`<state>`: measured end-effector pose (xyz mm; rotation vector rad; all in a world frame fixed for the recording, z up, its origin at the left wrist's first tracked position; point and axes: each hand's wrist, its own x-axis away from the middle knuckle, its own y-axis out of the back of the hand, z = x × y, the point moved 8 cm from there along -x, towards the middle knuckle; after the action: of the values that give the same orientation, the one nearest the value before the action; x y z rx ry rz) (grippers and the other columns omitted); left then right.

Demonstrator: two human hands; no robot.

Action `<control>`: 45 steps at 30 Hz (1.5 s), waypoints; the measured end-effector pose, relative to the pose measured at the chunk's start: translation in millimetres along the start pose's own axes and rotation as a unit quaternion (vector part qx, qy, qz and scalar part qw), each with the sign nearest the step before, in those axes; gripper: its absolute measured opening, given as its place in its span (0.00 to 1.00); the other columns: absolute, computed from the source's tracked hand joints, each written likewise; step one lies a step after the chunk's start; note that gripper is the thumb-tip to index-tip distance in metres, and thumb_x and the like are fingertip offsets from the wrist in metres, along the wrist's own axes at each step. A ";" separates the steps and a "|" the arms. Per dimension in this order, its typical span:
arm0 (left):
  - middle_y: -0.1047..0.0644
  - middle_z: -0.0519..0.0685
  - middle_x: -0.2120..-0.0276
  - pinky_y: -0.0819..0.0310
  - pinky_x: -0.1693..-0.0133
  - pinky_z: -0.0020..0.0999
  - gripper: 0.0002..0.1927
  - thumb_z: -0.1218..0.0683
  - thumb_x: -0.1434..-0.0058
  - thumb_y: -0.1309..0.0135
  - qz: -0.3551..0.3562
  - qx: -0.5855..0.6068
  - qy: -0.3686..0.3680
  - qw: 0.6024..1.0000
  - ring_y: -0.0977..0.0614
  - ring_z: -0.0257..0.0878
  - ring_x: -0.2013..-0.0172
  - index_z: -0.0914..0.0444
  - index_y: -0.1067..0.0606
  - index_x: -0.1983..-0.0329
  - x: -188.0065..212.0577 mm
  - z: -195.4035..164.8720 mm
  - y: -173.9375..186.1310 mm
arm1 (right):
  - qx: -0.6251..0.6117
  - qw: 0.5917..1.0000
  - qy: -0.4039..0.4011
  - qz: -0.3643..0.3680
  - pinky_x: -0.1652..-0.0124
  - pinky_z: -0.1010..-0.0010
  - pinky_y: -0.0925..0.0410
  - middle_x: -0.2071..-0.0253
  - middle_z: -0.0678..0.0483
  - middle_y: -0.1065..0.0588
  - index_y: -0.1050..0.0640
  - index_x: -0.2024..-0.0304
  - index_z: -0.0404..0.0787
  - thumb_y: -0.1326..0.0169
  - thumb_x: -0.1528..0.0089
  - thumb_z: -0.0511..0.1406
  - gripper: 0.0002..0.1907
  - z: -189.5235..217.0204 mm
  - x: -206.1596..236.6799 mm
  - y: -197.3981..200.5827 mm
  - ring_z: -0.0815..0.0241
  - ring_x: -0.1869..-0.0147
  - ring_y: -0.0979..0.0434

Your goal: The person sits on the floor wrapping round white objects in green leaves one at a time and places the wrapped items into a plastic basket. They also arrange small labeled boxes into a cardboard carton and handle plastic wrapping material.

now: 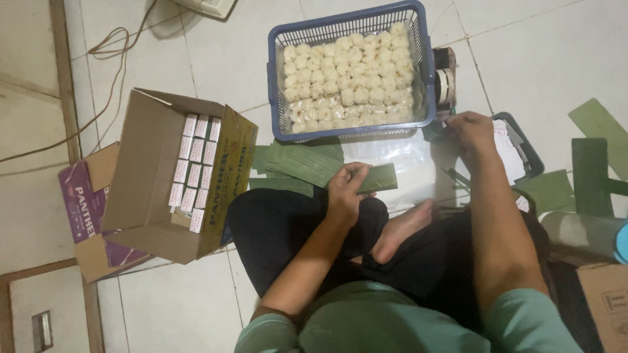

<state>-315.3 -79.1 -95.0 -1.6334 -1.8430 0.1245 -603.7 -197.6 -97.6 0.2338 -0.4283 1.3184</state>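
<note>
Seated on the floor (196, 307), a person's left hand (345, 189) has its grip around a folded green leaf packet (378, 178). The right hand (470, 131) reaches beside a blue basket (277, 85) of white dumplings (347, 72); its grip cannot be told.

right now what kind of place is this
Probably a home food-packing spot on a tiled floor: a blue basket of white dumplings, a stack of banana-leaf strips, and the left hand holding a leaf-wrapped parcel.

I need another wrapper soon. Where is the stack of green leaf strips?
The leaf strips lie on the floor just beyond the left hand, below the blue basket and right of the cardboard box.
</note>
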 end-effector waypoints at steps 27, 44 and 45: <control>0.23 0.51 0.51 0.22 0.48 0.36 0.08 0.66 0.38 0.40 0.047 -0.133 -0.281 0.949 0.19 0.40 0.50 0.68 0.20 0.56 55.8 -90.6 -21.1 | 0.294 0.899 0.321 0.043 0.62 0.68 0.30 0.67 0.50 0.26 0.20 0.50 0.35 0.34 0.41 0.32 0.17 49.8 189.4 -130.2 0.58 0.66 0.25; 0.22 0.49 0.46 0.24 0.45 0.34 0.22 0.56 0.37 0.37 0.100 -0.245 -0.183 0.947 0.21 0.39 0.45 0.61 0.27 0.40 81.8 -162.9 71.5 | 0.064 0.904 0.192 0.376 0.43 0.66 0.30 0.43 0.51 0.30 0.30 0.33 0.38 0.43 0.37 0.31 0.28 -26.9 158.3 -246.1 0.60 0.38 0.29; 0.23 0.49 0.47 0.26 0.42 0.36 0.23 0.56 0.38 0.35 0.082 -0.269 -0.242 0.929 0.22 0.38 0.44 0.61 0.27 0.41 81.7 -179.0 86.9 | 0.042 0.898 0.199 0.390 0.42 0.66 0.31 0.42 0.51 0.32 0.32 0.29 0.39 0.43 0.35 0.32 0.31 -26.4 161.3 -263.1 0.60 0.37 0.31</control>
<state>-147.1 -48.0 35.3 -2.2997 -2.2385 0.1046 -314.4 -108.2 -32.2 -0.1675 -0.1020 2.1226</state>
